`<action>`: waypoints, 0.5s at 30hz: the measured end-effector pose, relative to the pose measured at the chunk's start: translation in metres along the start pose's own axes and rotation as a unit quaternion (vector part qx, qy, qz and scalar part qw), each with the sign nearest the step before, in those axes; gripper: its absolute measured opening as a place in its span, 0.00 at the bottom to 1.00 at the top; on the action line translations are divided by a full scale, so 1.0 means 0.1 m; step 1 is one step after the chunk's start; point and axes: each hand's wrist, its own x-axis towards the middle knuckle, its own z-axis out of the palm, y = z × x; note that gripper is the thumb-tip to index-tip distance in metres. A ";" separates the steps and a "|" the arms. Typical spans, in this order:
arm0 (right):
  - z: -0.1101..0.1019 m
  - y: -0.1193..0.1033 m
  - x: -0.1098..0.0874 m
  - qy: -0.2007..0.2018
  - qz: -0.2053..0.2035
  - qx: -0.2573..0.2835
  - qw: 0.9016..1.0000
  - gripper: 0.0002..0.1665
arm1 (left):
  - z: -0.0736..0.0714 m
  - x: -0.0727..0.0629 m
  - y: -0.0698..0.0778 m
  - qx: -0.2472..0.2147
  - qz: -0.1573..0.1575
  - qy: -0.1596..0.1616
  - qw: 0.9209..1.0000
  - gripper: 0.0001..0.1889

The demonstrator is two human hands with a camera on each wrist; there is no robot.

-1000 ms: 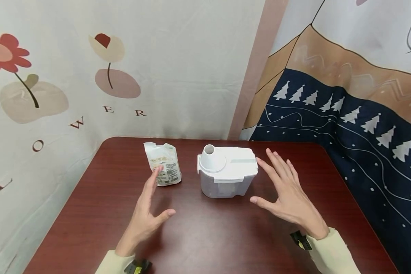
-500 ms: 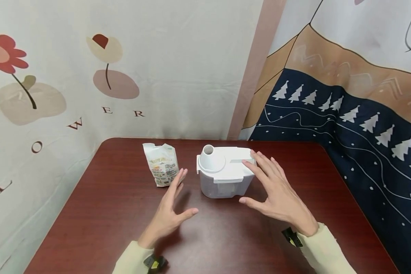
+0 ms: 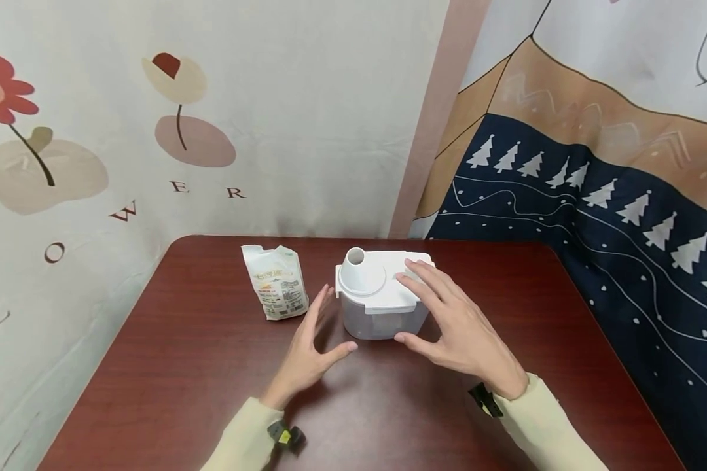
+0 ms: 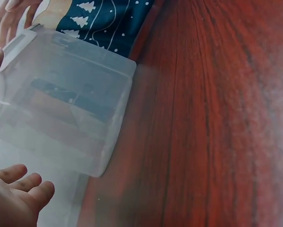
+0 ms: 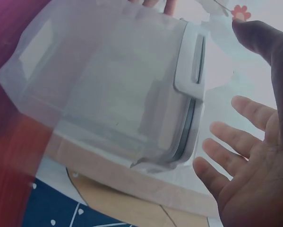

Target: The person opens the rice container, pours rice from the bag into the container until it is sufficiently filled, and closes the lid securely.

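Observation:
A translucent plastic storage container (image 3: 383,325) stands on the table, with a white clip-on lid (image 3: 391,278) and a round spout (image 3: 355,257). My left hand (image 3: 303,360) is at the container's left front, fingers extended and thumb spread. Above the lid's right part hovers my right hand (image 3: 462,330), partly covering it. The right wrist view shows the right fingers (image 5: 226,158) apart from the container's side clip (image 5: 191,71). In the left wrist view the left fingers (image 4: 25,182) lie near the clear wall (image 4: 80,113); contact cannot be told.
A white printed packet (image 3: 279,288) stands left of the container, close to the left fingertips. The dark red-brown table (image 3: 389,412) ends at a pale flower-print cloth (image 3: 318,131) behind and a navy tree-print cloth (image 3: 613,248) at right.
My left hand has moved right, from in front of the packet to the container's left side. The right hand has moved left, over the lid. Container and packet have stayed put.

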 end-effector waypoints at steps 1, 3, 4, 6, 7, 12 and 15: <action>0.00 -0.01 0.01 0.001 -0.006 0.001 1.000 0.53 | 0.01 0.02 -0.01 -0.001 -0.004 0.001 1.000 0.57; 0.01 -0.02 0.03 0.003 -0.017 0.002 1.000 0.52 | 0.03 0.05 -0.04 -0.002 -0.011 0.000 1.000 0.56; 0.01 -0.03 0.04 0.003 -0.022 0.003 1.000 0.51 | 0.04 0.07 -0.06 -0.001 -0.015 -0.001 1.000 0.56; 0.02 -0.04 0.05 0.004 -0.028 0.004 1.000 0.50 | 0.07 0.09 -0.08 0.000 -0.024 -0.004 1.000 0.56; 0.03 -0.04 0.05 0.005 -0.030 0.004 1.000 0.49 | 0.08 0.11 -0.09 -0.002 -0.028 -0.006 1.000 0.56; 0.06 -0.06 0.04 0.011 -0.036 0.006 0.999 0.46 | 0.14 0.16 -0.13 0.006 -0.044 -0.008 0.999 0.56; 0.07 -0.07 0.04 0.012 -0.046 0.009 0.999 0.45 | 0.17 0.20 -0.14 0.008 -0.051 -0.007 0.999 0.56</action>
